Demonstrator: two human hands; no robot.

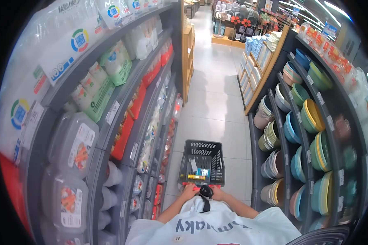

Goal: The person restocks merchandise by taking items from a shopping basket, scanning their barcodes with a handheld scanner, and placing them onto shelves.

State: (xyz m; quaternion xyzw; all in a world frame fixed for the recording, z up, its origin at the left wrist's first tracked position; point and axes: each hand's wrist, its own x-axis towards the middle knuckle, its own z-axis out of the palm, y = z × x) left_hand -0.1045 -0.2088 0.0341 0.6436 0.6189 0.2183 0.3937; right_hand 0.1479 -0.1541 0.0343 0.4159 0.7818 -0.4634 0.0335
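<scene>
Low in the view, a black basket cart (219,165) stands on the aisle floor, with a red handle bar (201,187) along its near side. My left hand (189,192) is closed round the left part of this bar. On its right part rests my right hand (219,193), also with closed fingers. A black round object (206,190) sits between the two hands. Inside the basket lie a yellow item (196,177), a blue and white packet (203,172) and a white item (193,165).
Shelves with plastic boxes (65,204) and packaged goods line the left side. Stacked coloured basins (313,116) and bins (269,136) fill the right shelves. Tiled floor (216,98) runs ahead between wooden racks (255,69) to a display with red flowers (245,22).
</scene>
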